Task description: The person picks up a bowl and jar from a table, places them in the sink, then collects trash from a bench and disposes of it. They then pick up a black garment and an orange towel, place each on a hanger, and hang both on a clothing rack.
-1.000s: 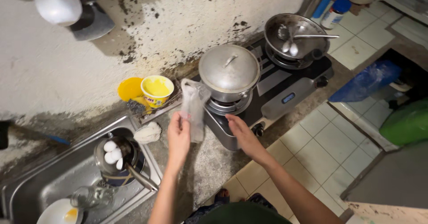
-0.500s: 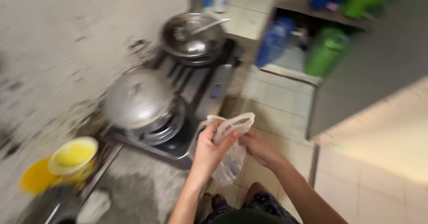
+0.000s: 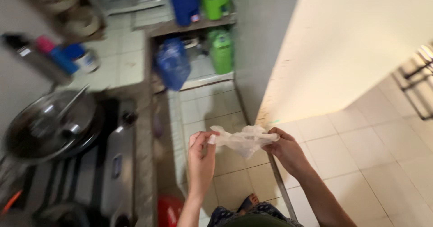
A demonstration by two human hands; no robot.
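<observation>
Above the tiled floor, beside the stove, a crumpled clear plastic bag stretches sideways between my hands: left hand pinches its left end, right hand grips its right end.

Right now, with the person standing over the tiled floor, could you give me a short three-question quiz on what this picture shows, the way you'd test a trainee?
1. True or false: both hands grip the clear plastic bag.
2. Which hand holds which end of the bag?
3. Multiple choice: what lies at the left of the view? A) a pan on the stove, B) a laundry basket, C) a bicycle.

Key
1. True: the bag is stretched between the left hand and the right hand.
2. The left hand pinches the left end, the right hand the right end.
3. A: the pan sits on the stove, a utensil resting in it.
</observation>
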